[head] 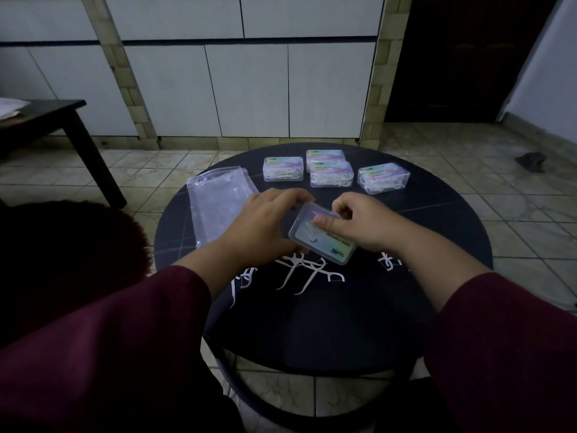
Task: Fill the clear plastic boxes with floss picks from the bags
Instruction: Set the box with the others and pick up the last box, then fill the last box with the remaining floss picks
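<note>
We are finding 4 filled boxes [331,170] standing at the table's [437,245] far side and a 5th box [323,235] being held above the centre, left hand [265,226] and right hand [352,225] both gripping it. Loose floss picks [299,273] are lying beneath; emptied bags [218,204] are overhanging the left edge.

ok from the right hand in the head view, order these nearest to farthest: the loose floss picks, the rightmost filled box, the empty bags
1. Loose floss picks, just below the right hand.
2. Rightmost filled box, beyond it at the table's far side.
3. Empty bags, across on the left past the left hand.
</note>
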